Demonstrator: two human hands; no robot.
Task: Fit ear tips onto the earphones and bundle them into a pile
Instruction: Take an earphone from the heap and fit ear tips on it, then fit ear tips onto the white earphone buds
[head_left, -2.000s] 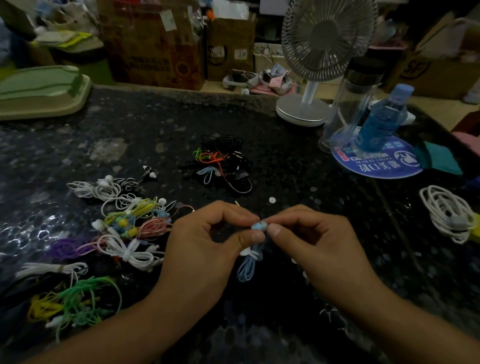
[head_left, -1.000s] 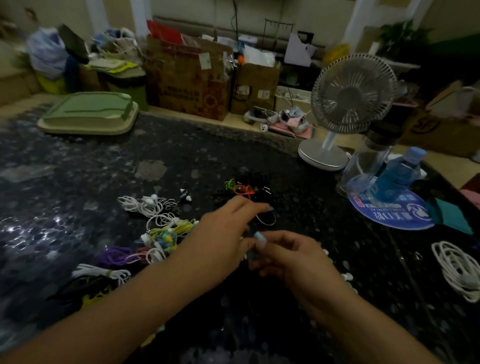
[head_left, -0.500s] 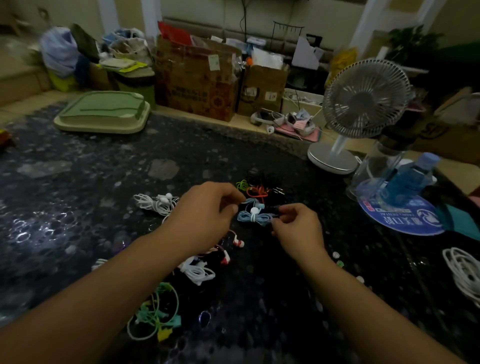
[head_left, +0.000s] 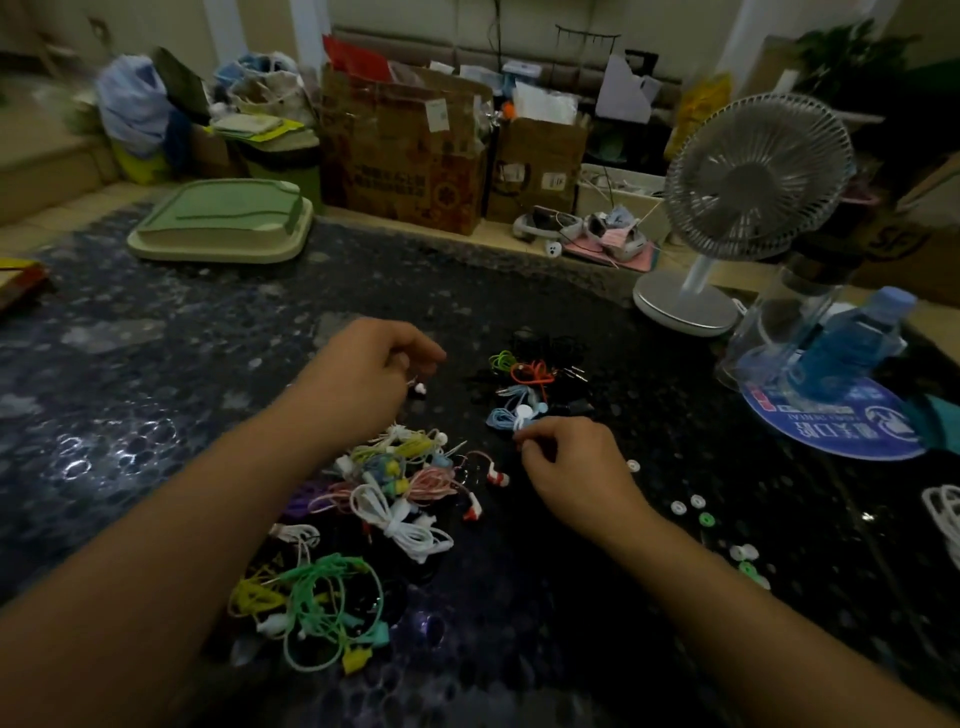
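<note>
Head view, near to far. Green-and-yellow earphone tangle (head_left: 317, 603) nearest, on the dark speckled table (head_left: 156, 374). Mixed coloured bundles (head_left: 400, 483) beyond it, between the forearms. Loose ear tips (head_left: 696, 506) lie right of the right hand (head_left: 566, 467), whose curled fingers touch the light-blue bundled earphones (head_left: 511, 415) at the edge of the dark pile (head_left: 535, 374). Left hand (head_left: 369, 364), apart from the right, pinches a small white-tipped earbud (head_left: 418, 387). Blue round mat (head_left: 841, 426) bears mirrored, unreadable writing. Bottle (head_left: 852, 343), fan (head_left: 748, 192), cardboard boxes (head_left: 410, 161) farthest.
</note>
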